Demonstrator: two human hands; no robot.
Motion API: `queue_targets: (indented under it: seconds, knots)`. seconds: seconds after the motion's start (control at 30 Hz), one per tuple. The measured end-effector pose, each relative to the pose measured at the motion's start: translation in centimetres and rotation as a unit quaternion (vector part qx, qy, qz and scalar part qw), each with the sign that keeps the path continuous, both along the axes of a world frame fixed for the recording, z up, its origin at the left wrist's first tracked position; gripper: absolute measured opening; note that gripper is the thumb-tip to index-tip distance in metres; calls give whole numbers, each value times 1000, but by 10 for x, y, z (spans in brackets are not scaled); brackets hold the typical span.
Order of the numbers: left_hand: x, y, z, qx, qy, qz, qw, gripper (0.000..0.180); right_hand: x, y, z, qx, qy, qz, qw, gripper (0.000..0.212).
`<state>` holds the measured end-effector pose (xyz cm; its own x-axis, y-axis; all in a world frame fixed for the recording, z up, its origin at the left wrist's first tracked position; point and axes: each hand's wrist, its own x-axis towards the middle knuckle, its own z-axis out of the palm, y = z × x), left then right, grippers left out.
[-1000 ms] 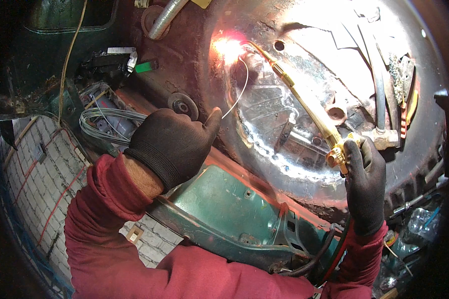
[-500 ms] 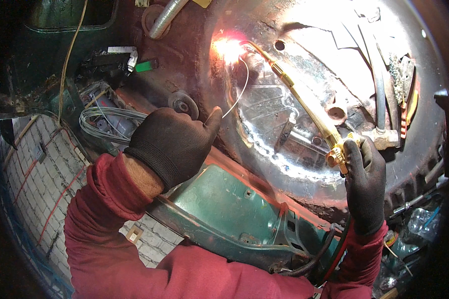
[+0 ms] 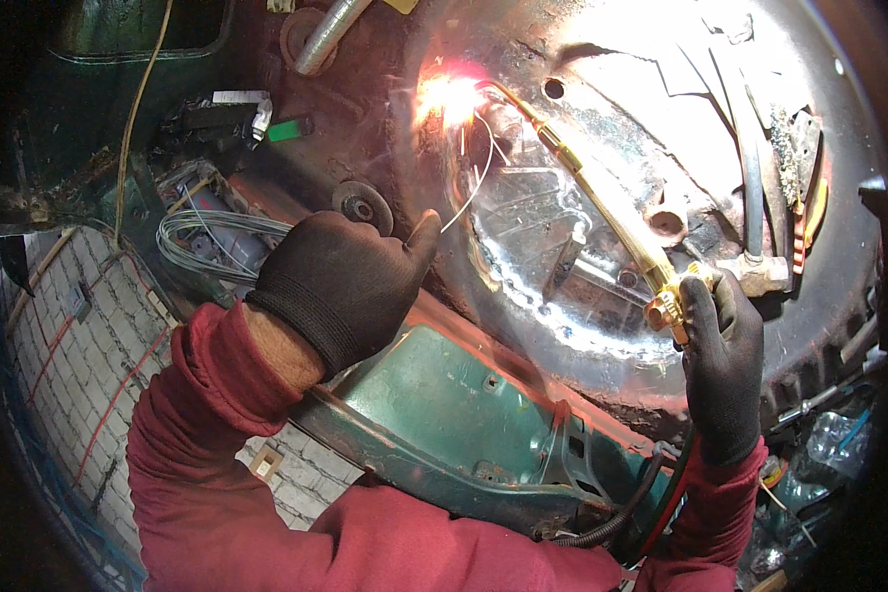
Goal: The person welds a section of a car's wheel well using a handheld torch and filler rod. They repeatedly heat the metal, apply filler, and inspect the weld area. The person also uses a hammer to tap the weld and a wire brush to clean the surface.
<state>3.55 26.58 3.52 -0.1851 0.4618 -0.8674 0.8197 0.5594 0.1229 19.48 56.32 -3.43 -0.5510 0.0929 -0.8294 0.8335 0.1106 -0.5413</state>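
My left hand (image 3: 335, 286), in a black glove, is closed on a thin metal wire (image 3: 484, 178). The wire curves up from the fingertips toward a bright glow (image 3: 449, 99) on the metal panel (image 3: 414, 187). A loose coil of the same kind of wire (image 3: 192, 234) trails behind this hand. My right hand (image 3: 723, 365), gloved too, is wrapped around the valve end of a brass gas torch (image 3: 612, 212). The torch slants up and left, its curved tip at the glow, whose glare hides the exact contact. A bright, rough seam (image 3: 562, 321) curves along the panel below.
Inside the round metal well lie a hammer (image 3: 760, 272) and pliers with a yellow-and-red handle (image 3: 812, 212). A grinding disc (image 3: 362, 207) is beyond my left hand. A green metal panel (image 3: 444, 395) stands near my body. Hoses (image 3: 651, 493) run by my right forearm; plastic bottles (image 3: 834, 444) lie right.
Both hands and the torch stay almost where they were. The glow flares more, and sparks now fly out around the torch tip.
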Motion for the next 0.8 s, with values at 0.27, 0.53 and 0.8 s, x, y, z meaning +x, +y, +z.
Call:
queue_targets:
  seconds: [0.27, 0.53, 0.8]
  knots:
    - [1, 1, 0, -3, 8, -18, 1000, 52, -1, -1, 0, 7, 12, 10, 1000, 31]
    - [1, 0, 1, -3, 6, -11, 1000, 58, -1, 0, -1, 1, 14, 12, 1000, 30]
    - [1, 2, 1, -12, 3, -2, 1000, 57, 3, -2, -2, 27, 58, 44, 997, 31]
